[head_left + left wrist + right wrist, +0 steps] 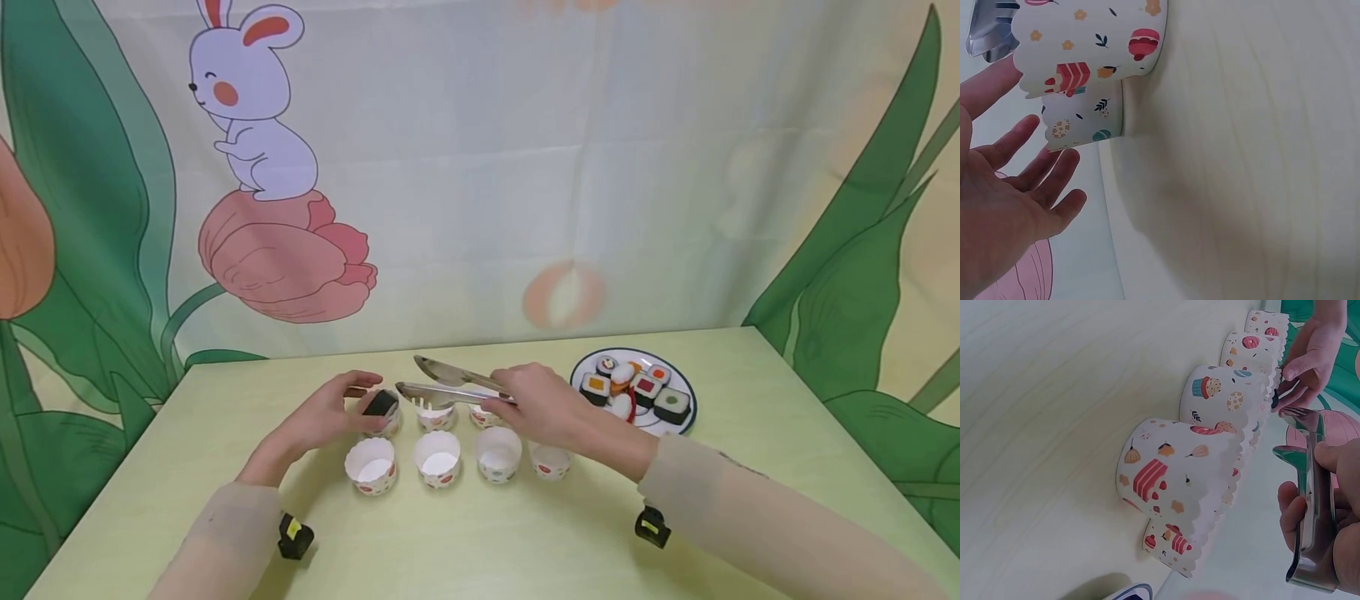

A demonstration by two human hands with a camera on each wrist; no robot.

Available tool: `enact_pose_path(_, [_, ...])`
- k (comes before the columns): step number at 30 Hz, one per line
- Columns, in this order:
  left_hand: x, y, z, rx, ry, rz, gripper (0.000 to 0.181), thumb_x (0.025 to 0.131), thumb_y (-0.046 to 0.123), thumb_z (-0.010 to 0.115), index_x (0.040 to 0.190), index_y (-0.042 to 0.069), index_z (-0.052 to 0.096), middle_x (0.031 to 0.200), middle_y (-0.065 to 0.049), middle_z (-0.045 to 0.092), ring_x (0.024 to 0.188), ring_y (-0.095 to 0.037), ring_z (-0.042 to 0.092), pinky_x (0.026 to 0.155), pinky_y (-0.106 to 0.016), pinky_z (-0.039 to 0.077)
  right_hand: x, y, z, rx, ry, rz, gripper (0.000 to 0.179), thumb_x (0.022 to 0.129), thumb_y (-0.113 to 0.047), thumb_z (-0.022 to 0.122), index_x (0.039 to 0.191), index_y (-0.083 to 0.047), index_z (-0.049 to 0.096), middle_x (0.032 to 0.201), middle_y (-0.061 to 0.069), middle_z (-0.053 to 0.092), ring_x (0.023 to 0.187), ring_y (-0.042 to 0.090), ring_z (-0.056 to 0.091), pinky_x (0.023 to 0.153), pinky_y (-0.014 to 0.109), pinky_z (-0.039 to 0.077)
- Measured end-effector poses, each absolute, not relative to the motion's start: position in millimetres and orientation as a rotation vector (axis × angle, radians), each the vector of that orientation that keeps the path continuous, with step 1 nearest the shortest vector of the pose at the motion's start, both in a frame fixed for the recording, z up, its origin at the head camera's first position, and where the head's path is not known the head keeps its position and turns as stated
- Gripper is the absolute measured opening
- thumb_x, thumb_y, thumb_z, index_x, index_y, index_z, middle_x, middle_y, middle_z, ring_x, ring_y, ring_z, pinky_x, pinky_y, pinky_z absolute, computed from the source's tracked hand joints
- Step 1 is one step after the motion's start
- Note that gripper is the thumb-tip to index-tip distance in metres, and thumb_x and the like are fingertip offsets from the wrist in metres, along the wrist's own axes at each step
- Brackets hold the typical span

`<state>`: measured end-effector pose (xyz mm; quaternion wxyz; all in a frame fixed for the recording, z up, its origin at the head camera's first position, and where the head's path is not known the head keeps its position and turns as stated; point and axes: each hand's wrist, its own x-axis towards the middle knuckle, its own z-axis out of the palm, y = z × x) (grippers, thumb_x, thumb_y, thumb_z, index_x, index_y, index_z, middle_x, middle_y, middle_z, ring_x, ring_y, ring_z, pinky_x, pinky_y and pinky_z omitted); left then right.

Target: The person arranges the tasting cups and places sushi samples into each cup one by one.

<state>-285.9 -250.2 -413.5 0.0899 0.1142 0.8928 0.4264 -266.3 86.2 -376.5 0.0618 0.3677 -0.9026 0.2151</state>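
At the back-left paper cup [386, 427], my left hand [315, 414] has its thumb and a finger around a black-wrapped toy sushi roll [382, 403] at the rim. The left wrist view [1013, 200] shows the other fingers loosely spread beside the cups; the roll is hidden there. My right hand [543, 406] grips metal serving tongs [457, 383] over the cups, pointing left. One arm of the tongs ends in fork prongs, the other in a flat blade, and they stand apart with nothing between them. The tips are just right of the roll.
Several patterned paper cups stand in two rows, including a front-left cup [371, 468] and a front-middle cup [437, 460]. A blue-rimmed plate [686, 421] of toy sushi sits at the back right. A printed curtain [465, 192] hangs behind the table [465, 550].
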Motion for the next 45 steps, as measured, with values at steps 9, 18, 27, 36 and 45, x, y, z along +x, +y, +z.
enact_pose_path(9, [-282.5, -243.8, -408.4, 0.449, 2.704, 1.245, 0.069, 0.089, 0.016, 0.082, 0.145, -0.004, 0.048, 0.147, -0.024, 0.047, 0.138, -0.045, 0.039, 0.112, -0.063, 0.032, -264.3, 93.0, -376.3, 1.101, -2.726, 0.685, 0.017, 0.102, -0.025, 0.067, 0.094, -0.01, 0.065, 0.073, -0.006, 0.06, 0.061, 0.01, 0.052, 0.056, 0.027, 0.043])
enact_pose_path(18, [-280.1, -230.4, -398.5, 0.503, 2.724, 1.215, 0.065, 0.089, 0.011, 0.081, 0.143, -0.007, 0.048, 0.145, -0.027, 0.048, 0.135, -0.044, 0.041, 0.113, -0.058, 0.033, -263.6, 102.6, -376.6, 1.078, -2.701, 0.715, 0.015, 0.101, -0.022, 0.068, 0.094, -0.01, 0.066, 0.072, -0.006, 0.059, 0.059, 0.009, 0.049, 0.055, 0.026, 0.042])
enact_pose_path(27, [-277.8, -220.4, -392.6, 0.562, 2.734, 1.131, 0.064, 0.09, 0.009, 0.079, 0.143, -0.008, 0.048, 0.145, -0.025, 0.049, 0.135, -0.045, 0.044, 0.113, -0.057, 0.036, -264.8, 113.4, -380.4, 1.042, -2.721, 0.801, 0.015, 0.101, -0.02, 0.068, 0.094, -0.008, 0.065, 0.067, -0.005, 0.056, 0.055, 0.006, 0.049, 0.052, 0.025, 0.042])
enact_pose_path(36, [-278.5, -209.8, -388.0, 0.656, 2.723, 1.097, 0.061, 0.089, 0.007, 0.08, 0.14, -0.011, 0.05, 0.141, -0.027, 0.051, 0.129, -0.046, 0.05, 0.109, -0.056, 0.041, -266.1, 125.5, -380.9, 1.005, -2.712, 0.804, 0.015, 0.101, -0.022, 0.068, 0.094, -0.009, 0.066, 0.067, -0.009, 0.058, 0.055, 0.005, 0.049, 0.054, 0.027, 0.043])
enact_pose_path(45, [-281.2, -199.4, -386.0, 0.667, 2.705, 1.042, 0.061, 0.091, 0.005, 0.078, 0.142, -0.012, 0.049, 0.139, -0.028, 0.052, 0.126, -0.044, 0.053, 0.106, -0.052, 0.045, -266.1, 137.9, -378.2, 0.885, -2.784, 0.808, 0.017, 0.101, -0.026, 0.069, 0.096, -0.01, 0.067, 0.067, -0.004, 0.057, 0.055, 0.008, 0.049, 0.053, 0.028, 0.043])
